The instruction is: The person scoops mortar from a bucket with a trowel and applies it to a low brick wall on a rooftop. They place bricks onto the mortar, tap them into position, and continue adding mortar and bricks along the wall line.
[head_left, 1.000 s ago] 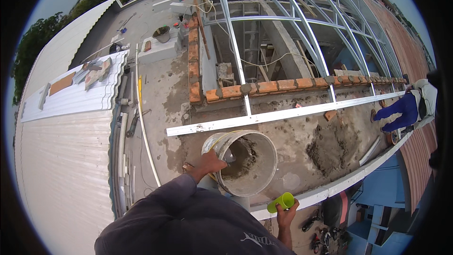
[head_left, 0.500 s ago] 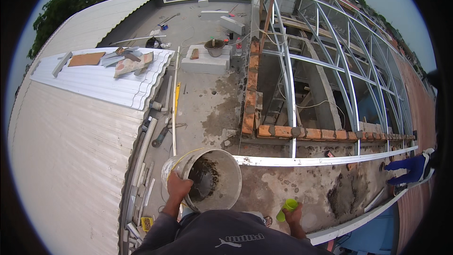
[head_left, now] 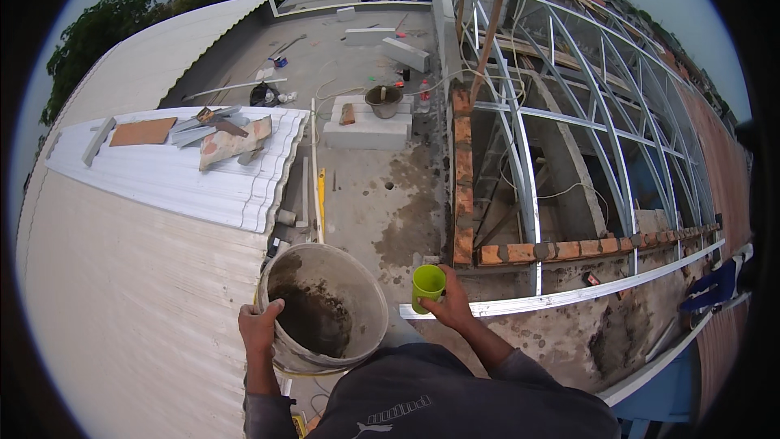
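Note:
A large pale bucket (head_left: 367, 284) stands in front of me, its mouth facing up toward me. Dark wet residue coats its inner wall and bottom. My left hand (head_left: 258, 325) grips the rim on its left side, thumb over the edge. To the bucket's right, a lime-green plastic cup (head_left: 428, 283) is held in my right hand (head_left: 449, 301), fingers wrapped round its side. The cup is nearly upright and apart from the bucket. What it contains, if anything, cannot be made out.
Corrugated roofing (head_left: 146, 293) borders the left side. A metal truss frame (head_left: 528, 187) rises at right behind a low brick row (head_left: 561, 250). Ahead, a small mortar bucket (head_left: 383, 102) sits on light blocks (head_left: 366, 135). Another person's dark-blue-clad leg (head_left: 715, 286) shows far right.
My right hand has lifted the green cup from low beside my body to beside the bucket's rim. The bucket, still gripped by my left hand, has shifted left and tipped more upright.

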The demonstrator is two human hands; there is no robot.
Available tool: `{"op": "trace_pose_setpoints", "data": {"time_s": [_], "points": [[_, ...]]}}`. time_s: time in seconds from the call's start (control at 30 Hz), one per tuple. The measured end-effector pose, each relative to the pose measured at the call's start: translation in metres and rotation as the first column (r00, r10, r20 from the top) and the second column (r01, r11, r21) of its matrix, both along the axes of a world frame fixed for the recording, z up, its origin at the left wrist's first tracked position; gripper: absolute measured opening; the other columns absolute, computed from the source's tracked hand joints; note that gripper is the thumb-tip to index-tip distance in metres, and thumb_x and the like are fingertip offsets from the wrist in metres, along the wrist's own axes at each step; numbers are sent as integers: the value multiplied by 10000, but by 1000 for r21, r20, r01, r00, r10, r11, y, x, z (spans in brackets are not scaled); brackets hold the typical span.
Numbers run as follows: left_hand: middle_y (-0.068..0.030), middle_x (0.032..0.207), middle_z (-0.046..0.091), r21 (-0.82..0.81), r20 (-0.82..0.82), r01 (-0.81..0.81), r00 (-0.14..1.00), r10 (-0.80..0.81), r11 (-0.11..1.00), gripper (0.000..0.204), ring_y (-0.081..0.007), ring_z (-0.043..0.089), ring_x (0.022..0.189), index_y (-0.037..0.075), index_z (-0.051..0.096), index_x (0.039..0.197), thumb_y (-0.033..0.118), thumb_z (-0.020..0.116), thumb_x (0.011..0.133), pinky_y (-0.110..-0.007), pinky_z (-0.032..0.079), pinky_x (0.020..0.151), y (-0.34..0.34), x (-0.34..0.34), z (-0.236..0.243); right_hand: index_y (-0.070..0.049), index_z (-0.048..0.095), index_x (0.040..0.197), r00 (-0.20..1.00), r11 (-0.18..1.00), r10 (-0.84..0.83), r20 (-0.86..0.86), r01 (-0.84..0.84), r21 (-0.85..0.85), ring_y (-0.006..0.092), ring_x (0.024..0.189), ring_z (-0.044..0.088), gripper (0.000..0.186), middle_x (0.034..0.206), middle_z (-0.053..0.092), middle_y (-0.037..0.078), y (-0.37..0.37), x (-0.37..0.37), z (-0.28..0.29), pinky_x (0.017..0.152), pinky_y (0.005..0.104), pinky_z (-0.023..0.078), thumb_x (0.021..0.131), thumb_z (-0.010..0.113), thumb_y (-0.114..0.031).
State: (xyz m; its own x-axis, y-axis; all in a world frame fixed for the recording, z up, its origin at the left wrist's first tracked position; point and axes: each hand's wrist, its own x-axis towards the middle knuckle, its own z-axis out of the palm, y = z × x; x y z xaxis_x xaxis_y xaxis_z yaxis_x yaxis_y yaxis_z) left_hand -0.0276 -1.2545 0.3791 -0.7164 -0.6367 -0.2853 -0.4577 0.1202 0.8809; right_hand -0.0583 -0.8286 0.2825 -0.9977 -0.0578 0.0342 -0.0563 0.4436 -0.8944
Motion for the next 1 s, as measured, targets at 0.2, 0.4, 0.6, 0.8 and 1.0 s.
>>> {"op": "trace_pose_setpoints", "data": {"time_s": [0.2,0.4,0.6,0.8,1.0], "points": [[-65,812,618,179,-129,38,991,-14,983,447,-131,560,691,36,557,890,307,905,817,-305,496,630,-14,-135,22,-31,388,1497,940,951,303,-156,-310,-20,399,1304,582,867,1403,566,224,-119,-183,46,1066,456,484,801,862,-235],[-44,785,593,264,-134,31,991,5,964,419,-122,543,664,65,534,870,299,881,846,-297,490,608,-22,-327,24,-44,377,1494,800,796,600,17,-599,89,434,1278,596,869,1366,589,262,-178,-394,36,1039,487,505,797,858,-235],[-19,795,577,289,-257,93,966,-16,953,373,-99,505,681,75,532,878,248,863,865,-276,458,641,-29,-489,52,-19,441,1405,613,517,746,260,-779,354,452,1106,684,806,1157,695,255,-227,-602,51,931,518,564,767,865,-269],[-9,815,580,273,-367,135,930,-27,953,345,-89,499,695,82,541,880,246,845,885,-261,453,664,-44,-667,80,1,499,1396,594,383,771,231,-722,577,404,1083,718,820,1133,729,220,-295,-781,50,909,493,593,731,881,-288],[10,786,580,280,-411,335,889,-203,900,304,-86,522,685,89,563,887,253,817,911,-252,445,648,-73,-865,49,0,485,1452,613,344,722,321,-720,603,385,1150,700,847,1217,711,222,-346,-963,3,944,487,587,748,882,-253]]}}
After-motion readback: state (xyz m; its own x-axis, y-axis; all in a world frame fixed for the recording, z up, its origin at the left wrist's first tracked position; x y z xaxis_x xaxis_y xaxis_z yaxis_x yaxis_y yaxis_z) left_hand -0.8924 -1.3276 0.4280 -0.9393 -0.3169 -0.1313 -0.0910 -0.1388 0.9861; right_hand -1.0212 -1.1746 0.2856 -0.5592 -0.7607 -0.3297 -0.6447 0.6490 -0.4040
